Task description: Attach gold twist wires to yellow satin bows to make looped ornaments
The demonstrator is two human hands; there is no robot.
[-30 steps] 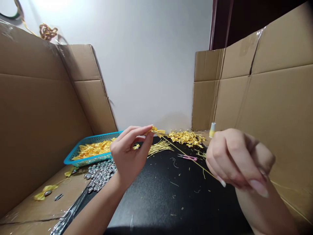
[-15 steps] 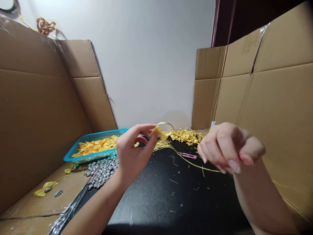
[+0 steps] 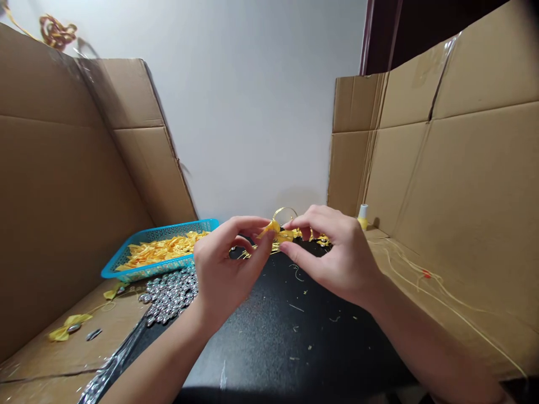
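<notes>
Over black tabletop (image 3: 269, 331), in the pinch of both hands (image 3: 229, 264), a small yellow bow (image 3: 275, 226) under a thin gold loop (image 3: 285, 208).

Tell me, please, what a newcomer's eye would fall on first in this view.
Probably the small yellow bow near the middle, pinched in the left hand, with the right hand at its other side and a thin golden loop standing above it. Next come the bright blue basket of yellow pieces at left and the shiny silver beads heaped just in front of it.
</notes>
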